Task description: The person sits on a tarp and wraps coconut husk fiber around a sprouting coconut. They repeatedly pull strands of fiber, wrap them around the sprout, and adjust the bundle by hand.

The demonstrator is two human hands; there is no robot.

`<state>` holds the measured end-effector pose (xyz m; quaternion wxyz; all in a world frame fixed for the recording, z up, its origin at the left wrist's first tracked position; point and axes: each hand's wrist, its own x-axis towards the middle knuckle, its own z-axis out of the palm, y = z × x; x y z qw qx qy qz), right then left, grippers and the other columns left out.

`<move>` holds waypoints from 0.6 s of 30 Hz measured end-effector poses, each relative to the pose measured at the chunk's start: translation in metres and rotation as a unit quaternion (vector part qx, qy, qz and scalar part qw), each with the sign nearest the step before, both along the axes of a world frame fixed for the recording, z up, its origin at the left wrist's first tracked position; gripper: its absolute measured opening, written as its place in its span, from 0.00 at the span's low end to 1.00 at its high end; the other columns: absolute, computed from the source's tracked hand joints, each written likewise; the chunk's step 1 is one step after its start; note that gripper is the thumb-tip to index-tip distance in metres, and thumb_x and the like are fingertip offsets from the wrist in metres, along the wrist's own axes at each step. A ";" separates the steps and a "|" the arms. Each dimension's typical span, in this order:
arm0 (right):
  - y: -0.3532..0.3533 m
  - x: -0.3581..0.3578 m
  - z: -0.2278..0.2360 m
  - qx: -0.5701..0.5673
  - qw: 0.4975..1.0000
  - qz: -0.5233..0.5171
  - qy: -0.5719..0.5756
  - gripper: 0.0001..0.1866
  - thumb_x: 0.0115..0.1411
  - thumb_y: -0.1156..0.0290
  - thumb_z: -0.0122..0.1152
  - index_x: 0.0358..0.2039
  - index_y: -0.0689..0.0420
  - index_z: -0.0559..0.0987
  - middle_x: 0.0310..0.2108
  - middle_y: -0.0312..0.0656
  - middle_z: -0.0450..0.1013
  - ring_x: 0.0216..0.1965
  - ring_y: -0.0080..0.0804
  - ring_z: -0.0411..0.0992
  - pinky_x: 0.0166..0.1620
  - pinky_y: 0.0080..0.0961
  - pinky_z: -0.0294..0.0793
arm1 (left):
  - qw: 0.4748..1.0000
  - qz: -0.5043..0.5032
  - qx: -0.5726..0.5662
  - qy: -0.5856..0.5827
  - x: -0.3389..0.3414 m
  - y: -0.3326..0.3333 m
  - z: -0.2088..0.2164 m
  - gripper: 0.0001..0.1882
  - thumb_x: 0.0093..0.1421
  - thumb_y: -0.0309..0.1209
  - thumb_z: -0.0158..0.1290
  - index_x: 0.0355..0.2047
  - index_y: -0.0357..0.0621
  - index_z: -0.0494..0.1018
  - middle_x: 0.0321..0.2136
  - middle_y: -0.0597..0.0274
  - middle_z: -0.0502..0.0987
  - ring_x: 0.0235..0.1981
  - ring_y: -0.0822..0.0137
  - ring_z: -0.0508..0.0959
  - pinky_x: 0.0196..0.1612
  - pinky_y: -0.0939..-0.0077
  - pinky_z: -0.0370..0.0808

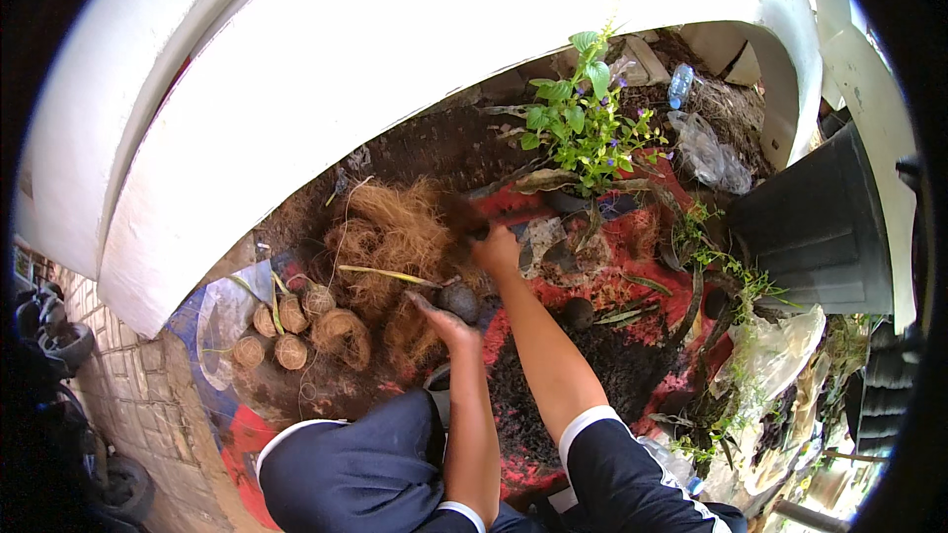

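My left hand (pixel 452 328) cups a dark soil ball (pixel 457 302) from below and the near side. A long pale-green leaf or stem (pixel 387 273) reaches leftward from the ball. Just beyond it, my right hand (pixel 497 251) is closed, knuckles up, at the right edge of a heap of brown coconut fibre (pixel 395 227). A blurred dark-brown patch lies at its fingers, and what they grip is hidden. Left of my left hand are several fibre-wrapped balls (pixel 291 351), some with green shoots, and a hollow nest of coconut fibre (pixel 341 338).
Black soil (pixel 553 385) covers part of a red sheet (pixel 691 326). Ahead grows a leafy plant (pixel 583 118) with purple flowers. A large black pot (pixel 815 227) stands on the right, near clear plastic bags (pixel 711 153). A white curved wall (pixel 395 49) arches over the far side.
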<state>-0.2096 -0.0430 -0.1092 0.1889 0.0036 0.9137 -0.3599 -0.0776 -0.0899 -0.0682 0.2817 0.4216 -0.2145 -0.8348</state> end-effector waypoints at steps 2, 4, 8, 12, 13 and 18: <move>0.009 0.001 -0.003 -0.090 0.994 -0.045 0.042 0.34 0.50 0.62 0.68 0.57 0.57 0.67 0.53 0.54 0.69 0.55 0.53 0.66 0.54 0.52 0.67 | 1.000 -0.011 0.029 0.000 0.001 0.005 0.000 0.43 0.63 0.62 0.37 0.69 0.52 0.41 0.68 0.62 0.44 0.67 0.59 0.51 0.66 0.63 0.49; 0.023 0.001 -0.008 -0.142 0.979 -0.109 0.098 0.42 0.50 0.65 0.69 0.61 0.62 0.58 0.53 0.58 0.68 0.57 0.53 0.65 0.50 0.50 0.71 | 0.998 0.000 0.042 -0.046 0.002 0.010 0.003 0.42 0.61 0.63 0.39 0.67 0.53 0.46 0.64 0.61 0.53 0.59 0.59 0.62 0.61 0.61 0.59; 0.051 -0.010 -0.017 -0.332 0.918 -0.184 -0.117 0.37 0.56 0.70 0.61 0.62 0.61 0.53 0.53 0.54 0.67 0.53 0.49 0.68 0.49 0.45 0.72 | 0.997 -0.016 0.063 -0.043 0.003 0.011 0.006 0.42 0.63 0.61 0.38 0.69 0.53 0.43 0.67 0.60 0.47 0.65 0.59 0.55 0.65 0.62 0.52; 0.077 0.003 0.004 -0.454 0.841 -0.249 -0.157 0.19 0.61 0.80 0.48 0.54 0.65 0.65 0.46 0.49 0.71 0.45 0.44 0.72 0.45 0.39 0.76 | 0.995 -0.028 0.094 0.031 0.001 0.011 0.009 0.39 0.64 0.60 0.38 0.68 0.53 0.46 0.58 0.55 0.63 0.53 0.59 0.69 0.56 0.62 0.65; 0.083 0.010 0.016 -0.481 0.809 -0.290 -0.174 0.20 0.63 0.77 0.47 0.56 0.63 0.65 0.48 0.49 0.69 0.48 0.44 0.70 0.47 0.40 0.74 | 0.996 -0.021 0.083 0.026 0.000 0.011 0.010 0.39 0.64 0.60 0.38 0.67 0.53 0.46 0.54 0.55 0.66 0.49 0.60 0.71 0.53 0.63 0.68; 0.103 0.045 0.081 -0.553 0.744 -0.316 -0.204 0.23 0.67 0.62 0.43 0.60 0.56 0.64 0.56 0.49 0.64 0.55 0.44 0.65 0.53 0.44 0.70 | 0.995 -0.020 0.043 0.088 0.000 0.004 0.027 0.36 0.64 0.60 0.37 0.64 0.52 0.51 0.45 0.57 0.71 0.40 0.63 0.75 0.46 0.66 0.73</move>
